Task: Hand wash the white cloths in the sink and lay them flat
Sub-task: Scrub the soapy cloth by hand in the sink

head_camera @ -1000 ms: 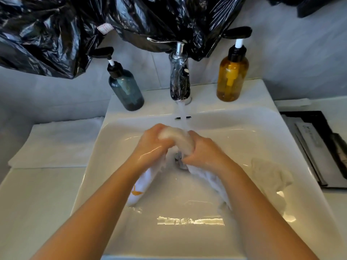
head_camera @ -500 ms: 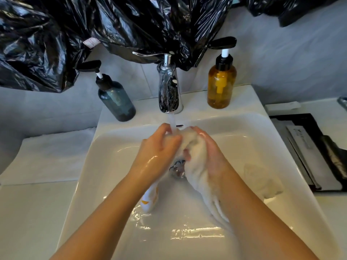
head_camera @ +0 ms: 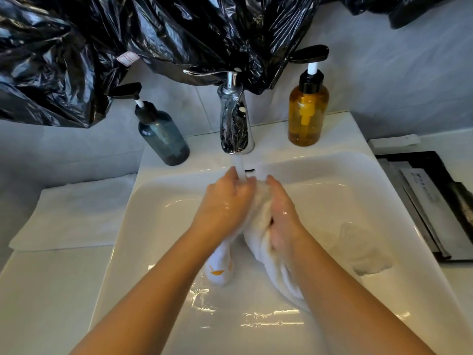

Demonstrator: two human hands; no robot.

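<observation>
A towel [head_camera: 74,213] lies on the worktop [head_camera: 51,290] left of the sink [head_camera: 153,162]. On the sink's back rim a blue bottle [head_camera: 163,139] and an amber bottle [head_camera: 307,114] flank the running tap [head_camera: 234,119]. In the basin the left hand [head_camera: 225,203] and right hand [head_camera: 281,213] grasp one cloth [head_camera: 257,239] under the stream [head_camera: 240,167], fingers [head_camera: 275,184] curled round it; a second cloth [head_camera: 366,254] lies apart by the right wall.

White cloth [head_camera: 256,242] with orange motif — amber bottle [head_camera: 307,116], teal bottle [head_camera: 163,142], glossy black plastic [head_camera: 153,34]
</observation>
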